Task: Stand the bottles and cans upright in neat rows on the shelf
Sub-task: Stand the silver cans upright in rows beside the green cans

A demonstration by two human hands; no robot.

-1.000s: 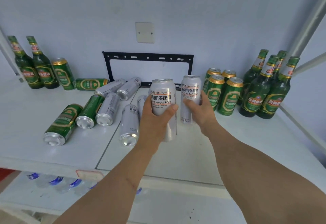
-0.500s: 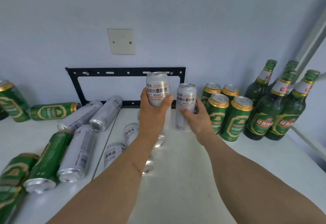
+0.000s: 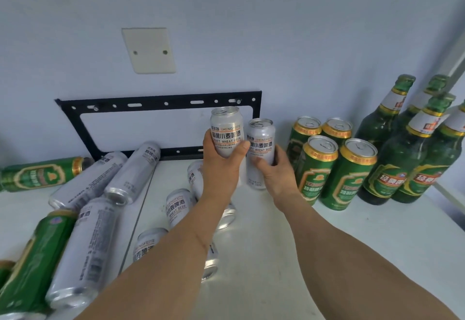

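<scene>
1. My left hand [image 3: 221,166] wraps its fingers and thumb round an upright silver wheat-beer can [image 3: 226,131], raised clear of the white shelf [image 3: 264,256].
2. My right hand [image 3: 276,171] grips a second upright silver can [image 3: 261,143] just right of the first, its base at shelf level.
3. Right of the held cans: four upright green cans with gold rims [image 3: 334,168]; beyond them, upright green glass bottles [image 3: 407,153].
4. Left of the held cans: silver cans [image 3: 130,171] and green cans [image 3: 37,173] lying on their sides.
5. Behind the held cans: a black metal wall bracket [image 3: 161,103].
</scene>
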